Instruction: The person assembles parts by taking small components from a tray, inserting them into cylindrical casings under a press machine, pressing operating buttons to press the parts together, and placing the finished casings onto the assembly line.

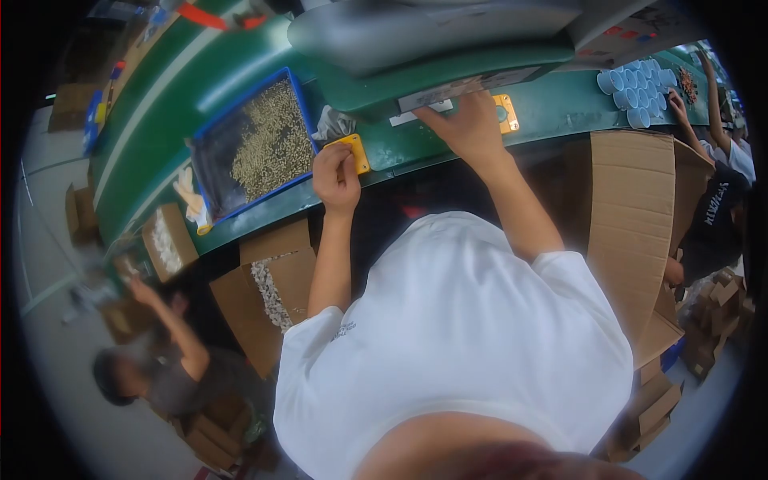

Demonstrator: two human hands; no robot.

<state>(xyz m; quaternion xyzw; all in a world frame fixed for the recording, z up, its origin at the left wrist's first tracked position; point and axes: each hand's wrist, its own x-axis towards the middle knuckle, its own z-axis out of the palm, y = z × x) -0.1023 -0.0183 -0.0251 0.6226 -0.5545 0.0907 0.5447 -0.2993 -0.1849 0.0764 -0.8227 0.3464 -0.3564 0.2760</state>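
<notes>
While the left hand (336,178) sits at 11 o'clock, fingers curled at a yellow plate (357,154), any small item in its grasp cannot be made out. Right hand (474,128) at 1 o'clock: thumb spread, fingertips hidden at the machine (448,76), hold undetermined, second yellow plate (507,114) just beside; blue-rimmed tray (305,112) of small pieces (272,140) at 10 o'clock.

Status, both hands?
Left hand at yellow block. Right hand at machine edge, partly hidden by it. Parts tray beside left hand.
</notes>
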